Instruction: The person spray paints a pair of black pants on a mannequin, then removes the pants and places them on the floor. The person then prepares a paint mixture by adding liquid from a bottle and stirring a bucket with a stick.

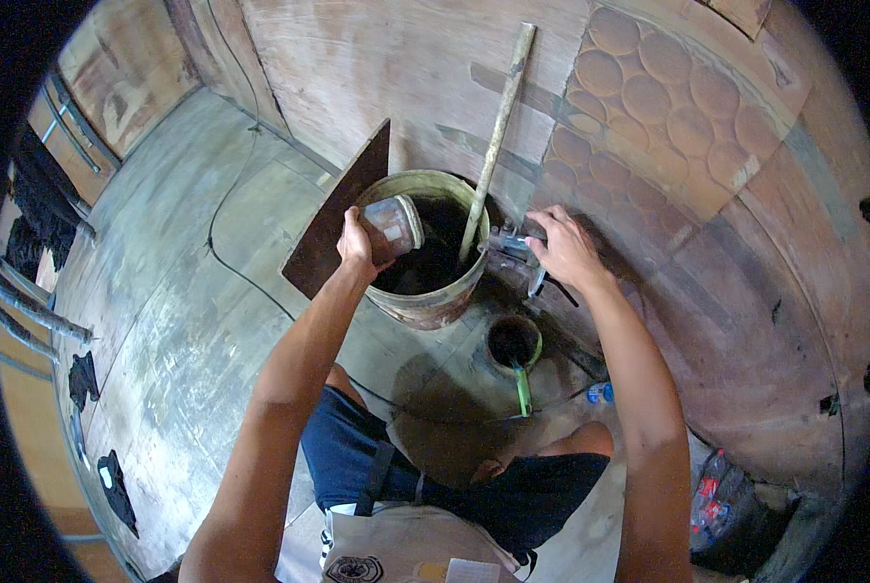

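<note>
Just above the middle of the frame, my left grip is wrapped around a plastic tub, tilted over the mouth of a bucket. Right of that, my right grip is curled around a metal tool beside the bucket's rim. A long stick slants up out of the bucket, and below, a small pot with a green handle sits on the floor.

We've rm on grey floor L of flat dark-brown board; thin black cable crosses it. Over round cream bucket we get narrow gap betw translucent cylindrical tub & tall pale pole. Round green-handled pot blocks bucket's near R side.
</note>
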The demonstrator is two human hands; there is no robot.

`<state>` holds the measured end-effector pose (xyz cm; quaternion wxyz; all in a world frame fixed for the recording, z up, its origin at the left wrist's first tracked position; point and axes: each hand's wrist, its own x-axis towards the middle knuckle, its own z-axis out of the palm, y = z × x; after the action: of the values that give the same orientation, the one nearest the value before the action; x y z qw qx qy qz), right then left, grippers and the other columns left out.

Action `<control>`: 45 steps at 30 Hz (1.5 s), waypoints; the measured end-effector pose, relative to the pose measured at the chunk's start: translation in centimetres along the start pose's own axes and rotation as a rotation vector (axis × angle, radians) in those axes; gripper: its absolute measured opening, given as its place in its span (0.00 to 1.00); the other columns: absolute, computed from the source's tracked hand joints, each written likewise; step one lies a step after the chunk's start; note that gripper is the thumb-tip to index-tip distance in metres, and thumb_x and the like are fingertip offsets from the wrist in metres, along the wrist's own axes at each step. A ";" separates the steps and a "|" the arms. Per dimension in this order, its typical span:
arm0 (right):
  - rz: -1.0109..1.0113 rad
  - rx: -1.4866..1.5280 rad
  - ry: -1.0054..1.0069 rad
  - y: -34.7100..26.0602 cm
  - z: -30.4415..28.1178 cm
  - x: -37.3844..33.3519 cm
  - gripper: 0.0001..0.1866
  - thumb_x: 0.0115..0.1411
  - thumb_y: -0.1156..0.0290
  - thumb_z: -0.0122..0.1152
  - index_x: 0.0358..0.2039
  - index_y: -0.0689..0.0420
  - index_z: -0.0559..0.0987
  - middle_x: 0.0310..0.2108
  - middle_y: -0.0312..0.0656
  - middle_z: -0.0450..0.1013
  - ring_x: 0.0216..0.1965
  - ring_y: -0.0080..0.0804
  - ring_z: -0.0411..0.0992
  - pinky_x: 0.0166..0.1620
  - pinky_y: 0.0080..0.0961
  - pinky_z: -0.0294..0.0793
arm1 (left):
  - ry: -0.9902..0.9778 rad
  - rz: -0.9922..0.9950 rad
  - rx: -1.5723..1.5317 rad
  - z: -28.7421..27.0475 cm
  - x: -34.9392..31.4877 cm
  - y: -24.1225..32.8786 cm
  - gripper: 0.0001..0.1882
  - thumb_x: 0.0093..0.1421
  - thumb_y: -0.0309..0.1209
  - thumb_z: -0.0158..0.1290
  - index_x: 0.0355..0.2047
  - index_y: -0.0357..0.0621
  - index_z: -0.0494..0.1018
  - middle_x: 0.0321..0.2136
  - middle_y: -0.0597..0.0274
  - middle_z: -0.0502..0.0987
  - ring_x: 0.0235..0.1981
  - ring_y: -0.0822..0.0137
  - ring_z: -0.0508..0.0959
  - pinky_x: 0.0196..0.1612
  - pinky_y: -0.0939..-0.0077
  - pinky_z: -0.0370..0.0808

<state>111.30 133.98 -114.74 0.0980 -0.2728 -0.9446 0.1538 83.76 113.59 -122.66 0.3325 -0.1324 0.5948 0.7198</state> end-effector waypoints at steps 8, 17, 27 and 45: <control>-0.116 0.261 0.357 -2.0 -1.8 -10.4 0.18 0.60 0.73 0.61 0.51 0.59 0.77 0.52 0.50 0.72 0.54 0.51 0.71 0.58 0.37 0.69 | 0.180 0.573 0.706 2.3 2.4 0.1 0.50 0.53 0.65 0.53 0.71 0.53 0.55 0.60 0.26 0.61 0.61 0.36 0.66 0.65 0.55 0.61; 0.255 0.287 0.405 0.5 4.8 -27.0 0.18 0.57 0.79 0.61 0.50 0.58 0.79 0.52 0.51 0.74 0.53 0.50 0.72 0.58 0.39 0.70 | -0.124 1.237 1.335 4.9 -2.4 0.3 0.50 0.50 0.58 0.62 0.70 0.59 0.56 0.59 0.36 0.58 0.60 0.38 0.63 0.58 0.50 0.71; 0.307 0.268 0.483 -2.5 9.9 -32.1 0.15 0.57 0.83 0.58 0.45 0.59 0.79 0.47 0.51 0.76 0.50 0.46 0.74 0.56 0.38 0.70 | -0.604 1.594 1.922 5.6 -3.4 1.3 0.53 0.50 0.52 0.63 0.72 0.69 0.46 0.61 0.39 0.59 0.57 0.39 0.66 0.52 0.50 0.77; 0.334 0.881 0.416 -7.9 11.9 -26.6 0.16 0.62 0.79 0.59 0.50 0.63 0.77 0.44 0.47 0.77 0.45 0.34 0.77 0.51 0.29 0.74 | -0.681 -0.106 -0.450 -3.1 -7.4 -3.6 0.38 0.61 0.62 0.47 0.65 0.55 0.61 0.63 0.52 0.65 0.62 0.46 0.68 0.56 0.33 0.72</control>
<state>126.41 110.24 -125.82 0.3637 -0.3778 -0.6942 0.4930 90.87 108.55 -121.87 0.5097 0.0138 0.2707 0.8165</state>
